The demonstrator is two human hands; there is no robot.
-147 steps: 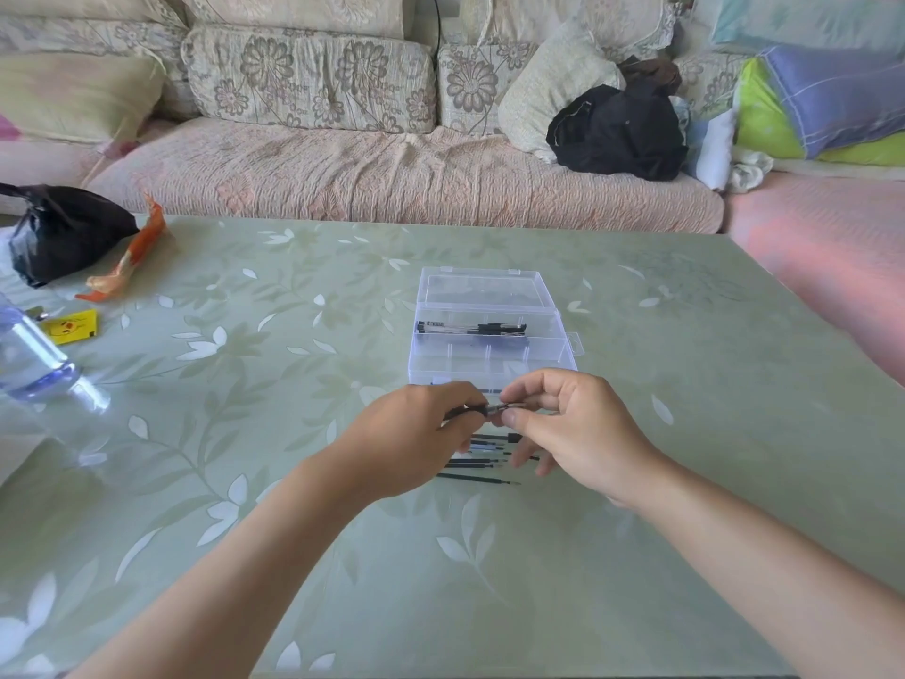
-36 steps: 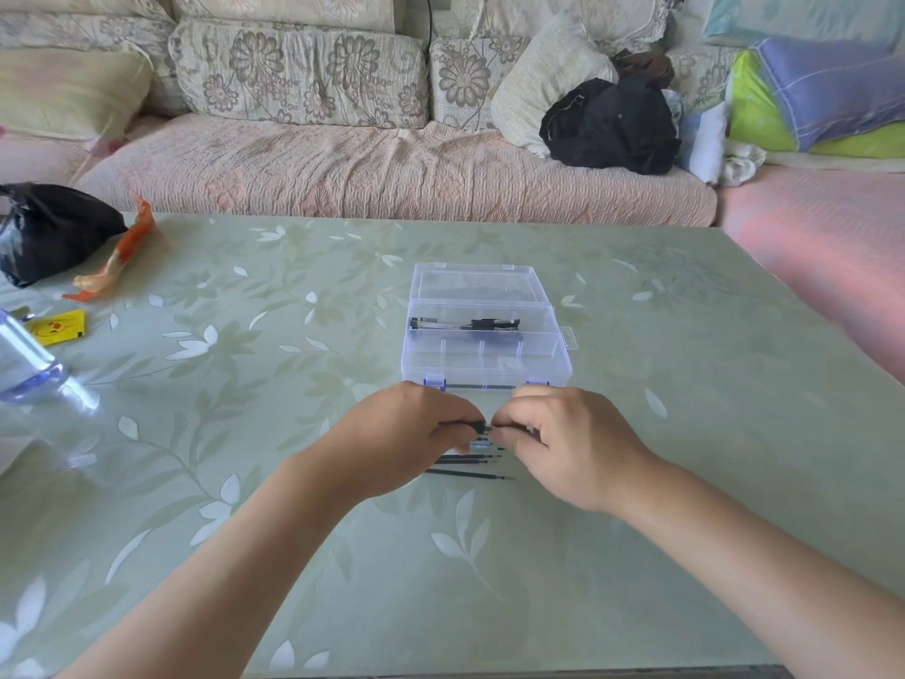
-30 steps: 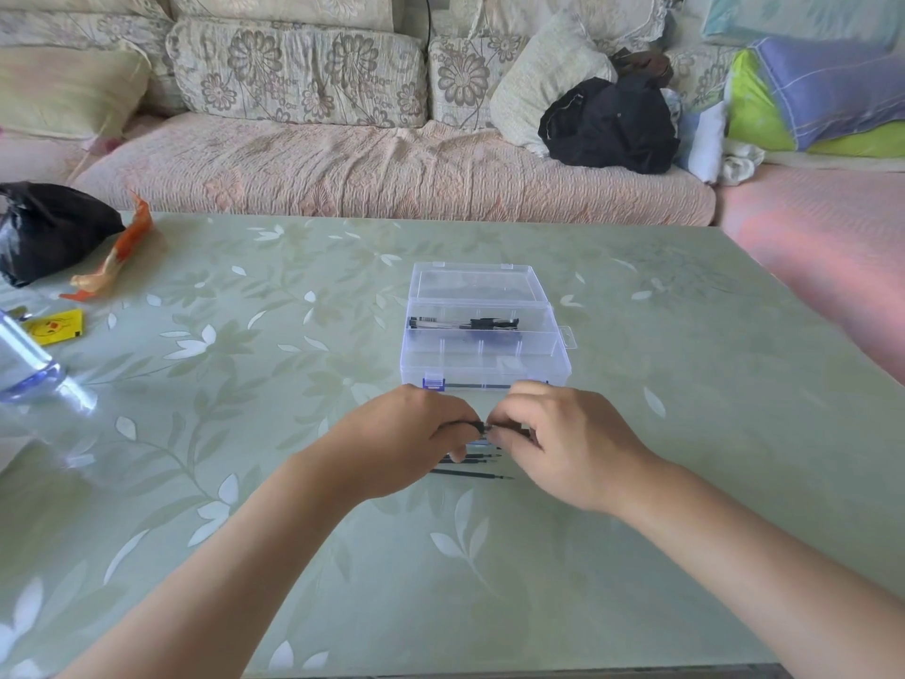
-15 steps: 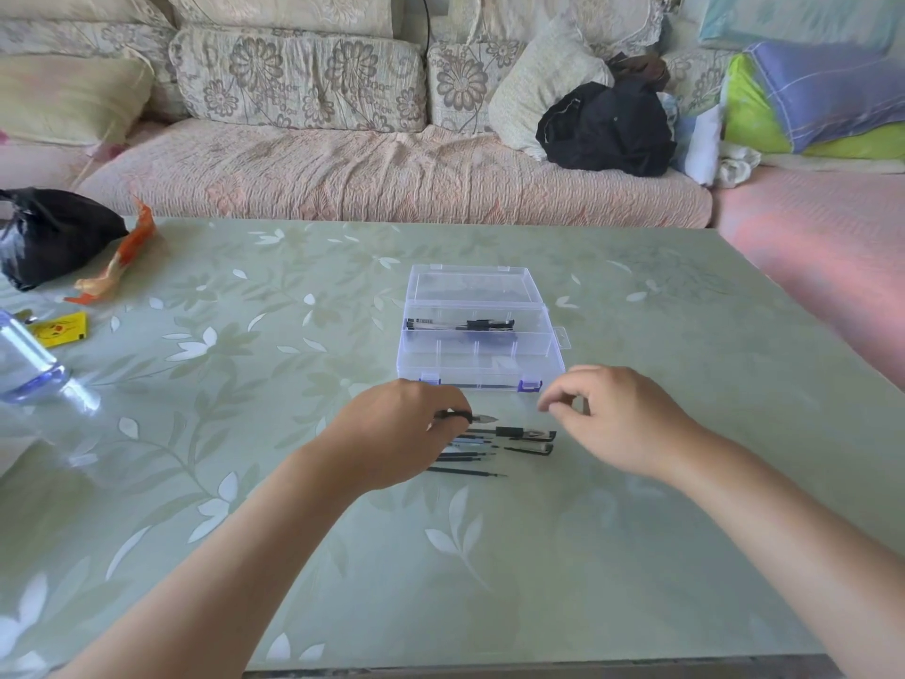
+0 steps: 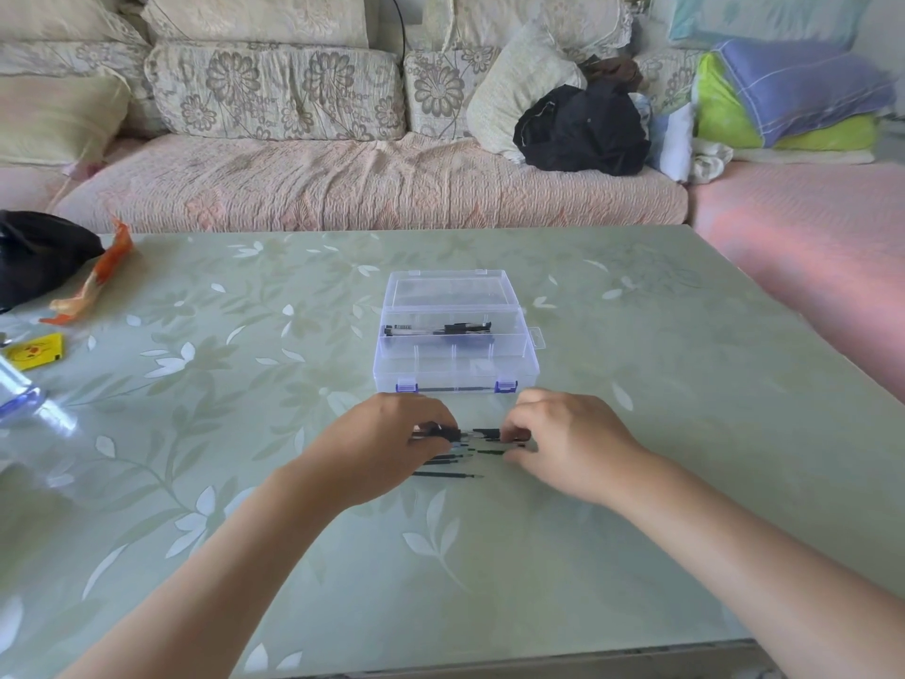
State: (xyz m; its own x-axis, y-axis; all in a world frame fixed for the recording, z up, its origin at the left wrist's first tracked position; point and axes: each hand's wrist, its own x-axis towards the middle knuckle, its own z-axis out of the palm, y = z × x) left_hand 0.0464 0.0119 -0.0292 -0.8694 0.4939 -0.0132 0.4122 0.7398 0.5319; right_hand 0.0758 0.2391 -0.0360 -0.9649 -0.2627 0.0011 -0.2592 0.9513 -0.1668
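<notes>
- The left hand [image 5: 387, 448] is hovering low over the table [image 5: 636, 482], its fingers curled and pinching a black pen piece [image 5: 437, 432] by the left end
- The right hand [image 5: 568, 443] is facing it, with fingertips bending down onto a second piece [image 5: 487, 433], also black; whether they are gripping it or only touching it cannot be told
- The two pieces are sitting nearly end to end in the gap between the hands, just in front of the box [image 5: 455, 377]
- Thin black refills [image 5: 448, 475] are lying side by side on the table under and between the hands, the nearest one showing in full
- The box, of clear plastic, is standing open just beyond the hands, its lid folding back flat and its blue latches [image 5: 406, 386] facing the person; a pen [image 5: 440, 329] is lying across the rear compartment
- At the table's left edge a black bag [image 5: 34, 252], an orange wrapper [image 5: 98, 281], a yellow card [image 5: 36, 351] and part of a bottle [image 5: 19, 404] are resting well apart from the box
- A sofa [image 5: 343, 188] is running behind the table, carrying a black garment [image 5: 583, 134]
</notes>
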